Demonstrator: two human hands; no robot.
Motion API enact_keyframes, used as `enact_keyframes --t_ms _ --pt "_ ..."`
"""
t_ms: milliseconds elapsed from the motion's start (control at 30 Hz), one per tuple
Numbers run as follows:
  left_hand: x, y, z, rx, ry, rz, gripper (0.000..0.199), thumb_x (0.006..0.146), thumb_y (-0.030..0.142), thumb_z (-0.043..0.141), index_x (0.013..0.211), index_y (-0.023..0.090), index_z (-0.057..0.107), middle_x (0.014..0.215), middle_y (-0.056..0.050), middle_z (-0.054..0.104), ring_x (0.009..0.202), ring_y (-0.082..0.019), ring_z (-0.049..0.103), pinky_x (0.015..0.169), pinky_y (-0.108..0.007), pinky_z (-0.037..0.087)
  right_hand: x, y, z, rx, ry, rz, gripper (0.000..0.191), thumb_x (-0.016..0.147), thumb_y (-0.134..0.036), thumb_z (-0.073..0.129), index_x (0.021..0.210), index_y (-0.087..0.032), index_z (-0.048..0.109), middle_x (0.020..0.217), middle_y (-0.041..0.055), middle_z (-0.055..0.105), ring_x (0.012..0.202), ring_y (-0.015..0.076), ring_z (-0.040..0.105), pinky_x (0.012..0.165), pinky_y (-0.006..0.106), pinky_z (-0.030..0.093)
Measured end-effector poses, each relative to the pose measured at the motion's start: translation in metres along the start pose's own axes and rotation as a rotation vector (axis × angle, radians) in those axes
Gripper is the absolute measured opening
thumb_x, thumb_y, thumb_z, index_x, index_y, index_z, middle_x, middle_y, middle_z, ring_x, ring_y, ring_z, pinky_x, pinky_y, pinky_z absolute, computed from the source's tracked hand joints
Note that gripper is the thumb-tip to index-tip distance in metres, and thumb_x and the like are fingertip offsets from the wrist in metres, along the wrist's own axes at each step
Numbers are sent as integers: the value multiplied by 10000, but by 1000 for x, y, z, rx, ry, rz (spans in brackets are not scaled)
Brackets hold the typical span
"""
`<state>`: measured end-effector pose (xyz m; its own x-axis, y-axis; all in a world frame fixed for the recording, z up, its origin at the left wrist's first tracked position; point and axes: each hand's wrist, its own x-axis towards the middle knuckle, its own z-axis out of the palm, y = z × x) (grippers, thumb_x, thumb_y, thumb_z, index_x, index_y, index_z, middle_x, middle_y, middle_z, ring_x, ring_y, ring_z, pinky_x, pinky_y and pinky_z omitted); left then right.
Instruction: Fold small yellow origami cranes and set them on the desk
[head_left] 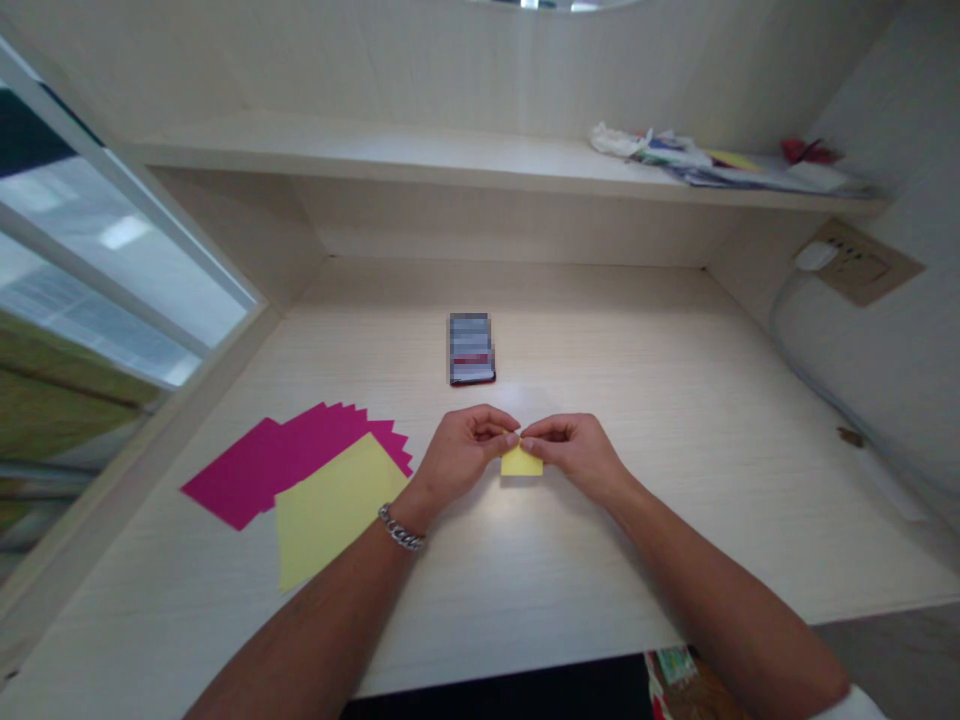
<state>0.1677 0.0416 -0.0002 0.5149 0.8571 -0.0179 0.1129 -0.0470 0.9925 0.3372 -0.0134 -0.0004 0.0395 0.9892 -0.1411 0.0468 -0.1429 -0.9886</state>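
Both forearms were bare from wrist to well past mid-forearm, with no gloves or rings to be made out on the left hand (459,450) or the right hand (577,452). A silver chain-link bracelet (400,529) circled the left wrist, its chunky links catching the light. Far from the bracelet, at the right arm's upper end, a sliver of white sleeve (855,705) showed.

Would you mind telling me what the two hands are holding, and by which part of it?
Both hold a small folded yellow paper by its top edge: the left hand pinches the upper left corner, the right hand the upper right.
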Motion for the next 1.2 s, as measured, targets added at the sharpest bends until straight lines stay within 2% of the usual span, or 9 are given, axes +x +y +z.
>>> enact_keyframes --t_ms 167,333,600,733,900,1200 --pt "1 2 0 -80 -4 -11 127 689 184 677 810 149 662 698 -24 668 635 -124 602 606 -246 473 1 1 1 12 6 -13 291 631 -325 739 865 -158 695 651 21 658 575 120 570 547 258 445" --pt "3 2 1 -183 3 -58 109 704 177 656 808 143 662 708 -24 667 641 -114 597 606 -234 467 2 2 -1 4 1 -27 268 639 -304 732 859 -159 683 654 18 652 579 121 572 552 258 442" --pt "-1 -1 6 -67 23 17 173 714 190 672 874 145 624 765 -39 672 680 -124 619 641 -245 489 2 6 -1 -30 5 -62 257 688 -300 704 901 -161 663 680 18 642 584 119 553 537 242 415" --pt "-2 0 7 -34 68 42 158 710 155 661 859 146 611 745 -26 657 670 -120 612 631 -236 480 1 5 0 -217 -21 -70 176 765 -324 624 809 -159 667 701 30 637 601 123 540 543 243 398" --pt "-4 -1 8 12 65 80 154 720 132 642 866 150 600 734 -10 640 656 -110 593 608 -223 457 -2 1 2 -393 -43 -136 179 810 -296 558 724 -155 627 607 -10 557 549 98 459 498 219 326" --pt "-1 -3 3 -20 108 87 160 725 169 661 870 153 594 700 -6 626 623 -107 575 577 -222 447 -1 4 -1 -328 -77 -84 167 826 -289 529 763 -156 607 655 9 594 592 115 534 554 232 408"
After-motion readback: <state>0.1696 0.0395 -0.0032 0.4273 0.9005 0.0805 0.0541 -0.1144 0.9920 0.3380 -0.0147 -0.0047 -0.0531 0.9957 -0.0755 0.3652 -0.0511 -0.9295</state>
